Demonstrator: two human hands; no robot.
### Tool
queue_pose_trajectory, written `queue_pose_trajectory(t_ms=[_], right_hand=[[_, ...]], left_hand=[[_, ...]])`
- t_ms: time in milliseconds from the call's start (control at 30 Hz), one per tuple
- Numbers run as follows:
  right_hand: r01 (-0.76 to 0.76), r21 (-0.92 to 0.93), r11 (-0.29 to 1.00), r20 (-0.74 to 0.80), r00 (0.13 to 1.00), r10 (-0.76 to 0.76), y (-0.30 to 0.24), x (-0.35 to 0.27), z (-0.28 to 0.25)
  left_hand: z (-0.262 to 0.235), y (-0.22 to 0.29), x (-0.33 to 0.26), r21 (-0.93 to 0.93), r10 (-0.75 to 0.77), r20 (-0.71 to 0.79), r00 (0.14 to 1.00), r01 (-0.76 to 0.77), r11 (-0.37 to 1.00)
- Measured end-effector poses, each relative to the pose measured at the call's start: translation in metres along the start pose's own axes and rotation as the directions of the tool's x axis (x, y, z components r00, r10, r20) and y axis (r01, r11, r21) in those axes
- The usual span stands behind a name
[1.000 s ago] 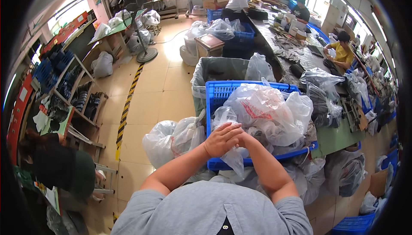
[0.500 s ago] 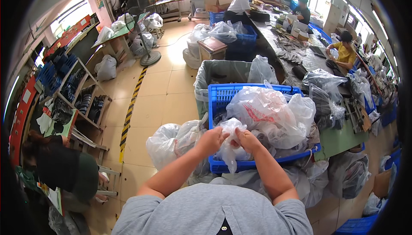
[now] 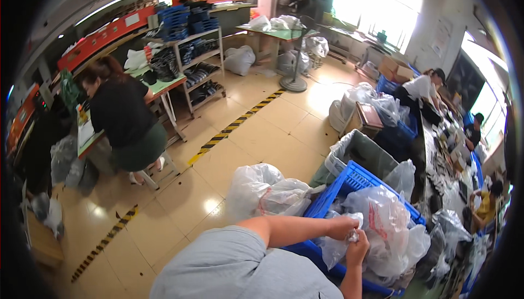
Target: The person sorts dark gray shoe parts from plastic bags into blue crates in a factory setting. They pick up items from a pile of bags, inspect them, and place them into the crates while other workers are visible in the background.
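Both hands are closed on a small clear plastic bag over the near side of a blue plastic crate. My left hand grips the bag's gathered top. Close against it, my right hand pinches the same bunched plastic. Below the fingers the rest of the bag hangs loosely; what it contains I cannot make out. A bigger clear bag with red print fills much of the crate, just right of my hands.
Full clear bags sit on the floor left of the crate. Beyond it stands a lined grey bin. A long cluttered worktable runs along the right. At the left a seated person works by a shelf rack; others sit or stand at right.
My view has swung to the left, so the crate and hands now appear farther right. My hands have come closer together on the bag's bunched top.
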State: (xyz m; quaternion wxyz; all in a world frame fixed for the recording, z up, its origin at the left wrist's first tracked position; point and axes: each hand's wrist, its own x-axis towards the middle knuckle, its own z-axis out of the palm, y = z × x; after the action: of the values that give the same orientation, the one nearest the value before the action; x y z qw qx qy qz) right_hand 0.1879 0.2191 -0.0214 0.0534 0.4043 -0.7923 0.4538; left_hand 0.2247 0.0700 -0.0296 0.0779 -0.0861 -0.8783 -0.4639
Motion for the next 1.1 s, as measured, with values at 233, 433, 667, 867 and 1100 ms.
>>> queue_pose_trajectory(t_ms=[233, 433, 667, 867, 1100], right_hand=[[-0.12, -0.047, 0.992, -0.097, 0.989, 0.115, 0.007, 0.006, 0.021], [0.155, -0.016, 0.988, -0.167, 0.974, -0.155, 0.0, 0.007, 0.016], [0.413, -0.141, 0.9, 0.125, 0.909, -0.397, -0.015, 0.0, 0.015], [0.243, -0.157, 0.957, 0.028, 0.97, -0.241, -0.005, -0.004, 0.025], [-0.107, 0.021, 0.994, -0.152, 0.982, 0.109, 0.01, -0.003, 0.048]], left_hand=[[0.027, -0.017, 0.004, -0.025, -0.295, -0.336, 0.895, 0.304, 0.952], [0.015, -0.053, 0.012, -0.825, -0.387, 0.162, 0.908, 0.34, 0.451], [-0.015, -0.063, -0.017, -0.778, -0.504, 0.42, 0.754, 0.586, 0.228], [-0.01, -0.093, 0.013, -0.793, -0.757, -0.199, 0.622, 0.352, 0.497], [-0.014, -0.079, 0.024, -0.767, -0.672, -0.121, 0.731, 0.361, 0.53]])
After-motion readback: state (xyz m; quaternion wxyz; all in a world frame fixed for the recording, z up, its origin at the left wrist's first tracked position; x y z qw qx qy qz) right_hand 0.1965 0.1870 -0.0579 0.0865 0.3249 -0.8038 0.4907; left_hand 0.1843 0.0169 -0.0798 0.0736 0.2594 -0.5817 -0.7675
